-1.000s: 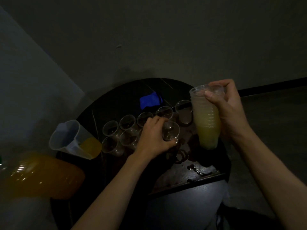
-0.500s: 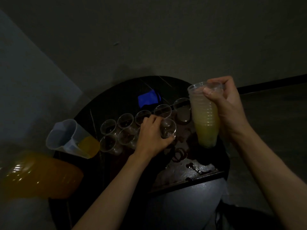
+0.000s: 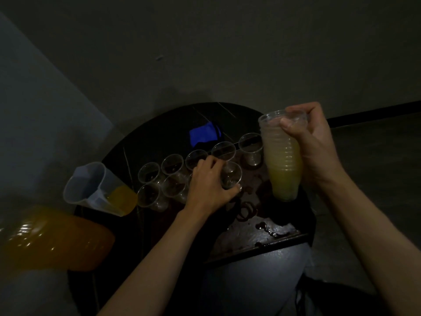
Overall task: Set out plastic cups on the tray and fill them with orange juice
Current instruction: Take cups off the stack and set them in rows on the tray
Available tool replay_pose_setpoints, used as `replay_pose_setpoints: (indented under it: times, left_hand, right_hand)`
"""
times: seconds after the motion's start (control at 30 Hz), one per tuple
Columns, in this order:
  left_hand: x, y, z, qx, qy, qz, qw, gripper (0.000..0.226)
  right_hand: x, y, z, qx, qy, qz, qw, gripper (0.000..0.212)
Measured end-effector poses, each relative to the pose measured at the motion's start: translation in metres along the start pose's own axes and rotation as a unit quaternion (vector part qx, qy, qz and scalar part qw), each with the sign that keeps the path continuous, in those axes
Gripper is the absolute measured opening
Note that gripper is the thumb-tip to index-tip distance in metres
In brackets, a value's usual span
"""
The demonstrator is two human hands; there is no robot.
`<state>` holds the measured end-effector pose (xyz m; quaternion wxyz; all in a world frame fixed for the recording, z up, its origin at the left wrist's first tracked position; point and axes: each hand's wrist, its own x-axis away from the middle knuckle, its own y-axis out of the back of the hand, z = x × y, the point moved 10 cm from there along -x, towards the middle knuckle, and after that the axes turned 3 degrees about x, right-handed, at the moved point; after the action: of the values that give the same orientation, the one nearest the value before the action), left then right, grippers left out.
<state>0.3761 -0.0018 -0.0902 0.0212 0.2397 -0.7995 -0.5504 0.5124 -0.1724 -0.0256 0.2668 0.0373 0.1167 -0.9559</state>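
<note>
Barely any shift: left hand (image 3: 209,185) still grips one cup (image 3: 232,176) on the tray (image 3: 262,233). Seven more cups (image 3: 172,164) stand left of and beyond it. Right hand (image 3: 312,147) clutches one raised cup stack (image 3: 282,165).

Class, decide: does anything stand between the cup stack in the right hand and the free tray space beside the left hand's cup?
Nothing visible does. The right hand holds the stack up, and the stained patch of the tray lies open next to the cup the left hand grips.
</note>
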Motion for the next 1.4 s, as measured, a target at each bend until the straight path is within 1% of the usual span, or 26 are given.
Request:
replay_pose_setpoints:
  times: [0.1,0.3,0.37,0.43,0.5,0.53,0.57,0.6,0.63,0.67,0.7,0.73,0.77,0.83,0.9,0.97,1.03,1.13,1.2,1.27,1.33,1.4]
  left_hand:
    - [0.000,0.000,0.001,-0.002,-0.001,-0.002,1.000,0.056]
    - [-0.002,-0.001,0.000,-0.004,-0.004,0.004,1.000,0.059]
    - [-0.002,-0.001,-0.001,-0.008,-0.007,0.008,1.000,0.060]
    - [-0.004,0.006,-0.004,-0.013,-0.008,-0.005,1.000,0.061]
    - [-0.011,0.024,-0.012,0.025,-0.002,-0.044,0.999,0.060]
    - [-0.017,0.035,-0.020,0.076,-0.001,-0.064,0.995,0.059]
    - [-0.024,0.048,-0.030,0.148,-0.002,-0.075,0.986,0.056]
    - [-0.034,0.059,-0.043,0.234,-0.003,-0.068,0.970,0.055]
    - [-0.044,0.067,-0.059,0.310,-0.006,-0.039,0.950,0.054]
    - [-0.054,0.073,-0.075,0.363,-0.013,0.006,0.932,0.052]
    - [-0.062,0.075,-0.093,0.385,-0.026,0.060,0.921,0.049]
    - [-0.068,0.075,-0.108,0.372,-0.045,0.113,0.920,0.046]
    - [-0.073,0.075,-0.121,0.336,-0.069,0.156,0.926,0.046]
    - [-0.081,0.073,-0.135,0.244,-0.112,0.204,0.941,0.048]
    - [-0.088,0.071,-0.138,0.201,-0.118,0.222,0.947,0.057]
    - [-0.093,0.069,-0.137,0.197,-0.107,0.238,0.945,0.064]
    - [-0.095,0.065,-0.137,0.204,-0.097,0.251,0.941,0.064]
    - [-0.096,0.063,-0.139,0.208,-0.085,0.260,0.939,0.062]
    - [-0.097,0.062,-0.140,0.218,-0.074,0.264,0.937,0.056]
    - [-0.095,0.059,-0.140,0.233,-0.062,0.276,0.930,0.051]
    - [-0.095,0.059,-0.141,0.254,-0.057,0.278,0.925,0.053]
    - [-0.100,0.066,-0.137,0.277,-0.042,0.255,0.926,0.055]
  right_hand:
    - [0.000,-0.001,0.001,0.000,0.002,0.002,1.000,0.054]
    - [0.000,0.000,0.001,-0.009,0.004,0.002,1.000,0.046]
    - [-0.001,0.000,0.000,-0.008,0.005,0.006,1.000,0.046]
    - [-0.001,0.000,-0.001,-0.007,0.001,0.012,1.000,0.048]
    - [-0.002,-0.001,-0.004,-0.002,-0.006,0.020,1.000,0.047]
    - [-0.002,-0.001,-0.005,0.003,-0.011,0.025,1.000,0.046]
    - [-0.002,-0.001,-0.006,0.010,-0.016,0.028,0.999,0.045]
    - [-0.002,-0.001,-0.007,0.015,-0.018,0.032,0.999,0.044]
    - [-0.002,-0.002,-0.007,0.017,-0.018,0.036,0.999,0.044]
    - [-0.002,-0.002,-0.006,0.015,-0.016,0.038,0.999,0.043]
    - [-0.001,-0.002,-0.005,0.013,-0.015,0.040,0.999,0.043]
    - [0.000,-0.002,-0.004,0.012,-0.014,0.043,0.999,0.043]
    - [0.000,-0.002,-0.004,0.012,-0.016,0.047,0.999,0.045]
    - [0.000,0.001,-0.003,0.007,-0.025,0.050,0.998,0.046]
    - [-0.001,0.002,-0.003,0.004,-0.030,0.059,0.998,0.043]
    - [0.000,0.002,-0.001,-0.012,-0.035,0.064,0.997,0.047]
    - [0.000,0.003,-0.001,-0.029,-0.036,0.067,0.997,0.058]
    - [0.000,0.007,0.000,-0.014,-0.030,0.076,0.997,0.076]
    - [0.001,0.009,0.002,-0.002,-0.018,0.083,0.996,0.078]
    - [0.002,0.010,0.005,0.007,-0.008,0.088,0.996,0.073]
    - [0.003,0.010,0.004,0.004,-0.015,0.094,0.995,0.059]
    - [0.004,0.012,0.004,0.007,-0.020,0.097,0.995,0.044]
